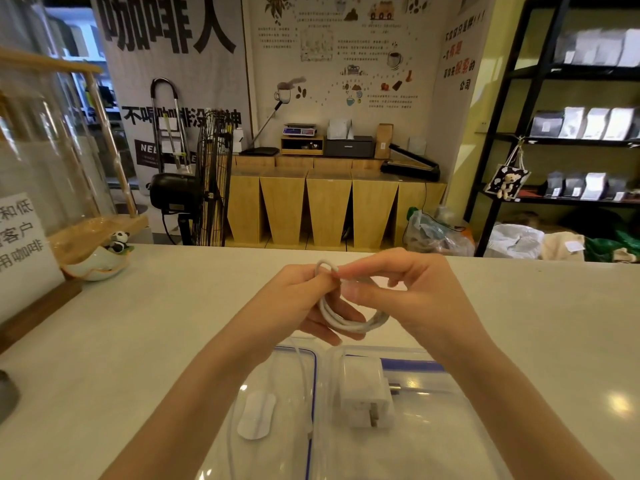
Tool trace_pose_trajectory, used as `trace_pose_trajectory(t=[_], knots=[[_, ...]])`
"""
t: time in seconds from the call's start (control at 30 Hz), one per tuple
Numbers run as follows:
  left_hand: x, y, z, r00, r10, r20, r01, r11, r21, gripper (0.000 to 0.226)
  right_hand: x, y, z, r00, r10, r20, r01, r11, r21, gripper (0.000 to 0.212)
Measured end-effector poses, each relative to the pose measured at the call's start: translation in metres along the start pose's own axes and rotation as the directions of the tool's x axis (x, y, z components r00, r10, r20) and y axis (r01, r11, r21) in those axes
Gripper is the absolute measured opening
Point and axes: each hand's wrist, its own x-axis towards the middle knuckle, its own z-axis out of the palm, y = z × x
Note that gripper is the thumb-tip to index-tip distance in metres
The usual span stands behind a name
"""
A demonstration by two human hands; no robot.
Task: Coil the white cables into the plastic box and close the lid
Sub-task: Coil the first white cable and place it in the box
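White cable (346, 320), seemingly loosely coiled, pinched between left hand (304, 299) and right hand (412, 292).

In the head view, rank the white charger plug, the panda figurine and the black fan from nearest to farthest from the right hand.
1. White charger plug: in the plastic box, just below the right hand.
2. Panda figurine: far left on the counter.
3. Black fan: beyond the counter, left.

Pale counter (138, 323) faces poster-covered walls (346, 46), wooden cabinets (329, 206), black shelving (498, 140).

Soft, even indoor light, glare spots on the counter (616, 400), edges bowed by wide-angle distortion, mild blur.
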Motion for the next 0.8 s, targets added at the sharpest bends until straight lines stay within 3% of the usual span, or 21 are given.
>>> trace_pose_trajectory(t=[0.17,0.27,0.33,0.4,0.43,0.57,0.67,0.8], knots=[[-0.004,0.006,-0.002,1.000,0.031,-0.008,-0.031,0.996,-0.084,0.036,0.000,0.013,0.007,0.969,-0.114,-0.220,0.048,0.957,-0.287,0.037],[-0.004,0.006,-0.001,0.993,0.116,-0.020,-0.118,0.989,-0.086,0.035,0.001,0.014,0.009,0.941,-0.244,-0.233,0.123,0.891,-0.437,0.042],[-0.003,0.005,-0.002,0.986,0.167,-0.006,-0.167,0.986,-0.027,0.032,0.002,0.013,0.006,0.973,-0.118,-0.197,0.039,0.930,-0.366,0.049],[-0.004,0.004,-0.004,0.978,0.204,0.051,-0.205,0.979,0.001,0.026,0.004,0.006,-0.002,0.994,0.109,-0.006,-0.109,0.984,-0.140,0.038],[-0.004,0.003,-0.005,0.973,0.216,0.084,-0.217,0.976,0.003,0.024,0.004,0.004,-0.005,0.983,0.155,0.098,-0.149,0.986,-0.068,0.027],[-0.005,0.004,-0.008,0.966,0.192,0.173,-0.187,0.981,-0.046,0.026,0.005,0.007,-0.012,0.974,0.108,0.200,-0.077,0.985,-0.155,0.013],[-0.006,0.004,-0.014,0.953,0.154,0.262,-0.135,0.987,-0.086,0.026,0.005,0.007,-0.009,0.940,0.190,0.283,-0.142,0.973,-0.182,0.018],[-0.008,0.006,-0.020,0.923,0.146,0.356,-0.089,0.981,-0.173,0.031,0.009,0.000,-0.010,0.874,0.357,0.330,-0.412,0.905,0.110,0.045]])
